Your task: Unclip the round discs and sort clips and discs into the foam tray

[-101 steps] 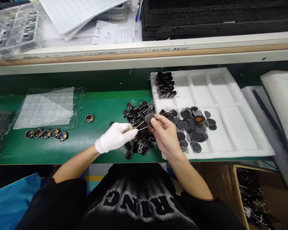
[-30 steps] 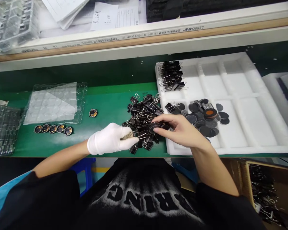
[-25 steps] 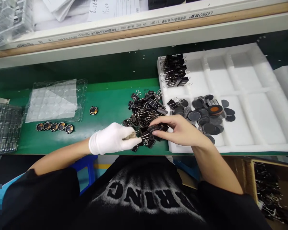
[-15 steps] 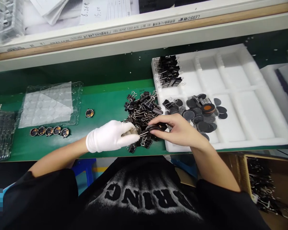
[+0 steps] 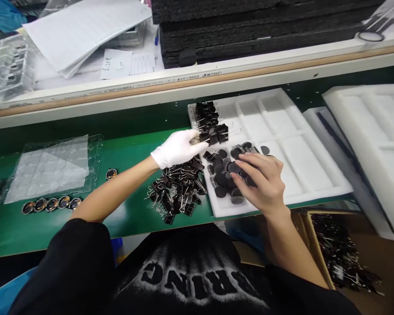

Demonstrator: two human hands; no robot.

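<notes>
My gloved left hand [image 5: 180, 148] has its fingers pinched on the wire handles of a black clip [image 5: 221, 133]. The clip is at the near end of the clip row [image 5: 206, 114] in the white tray [image 5: 315, 173]; I cannot tell whether it rests on the tray. My bare right hand [image 5: 263, 180] is over the dark discs [image 5: 220, 179], fingers curved and spread apart; contact with a disc cannot be confirmed. The clip pile [image 5: 180, 188] lies on the green worktop [image 5: 128, 218], beside the tray.
</notes>
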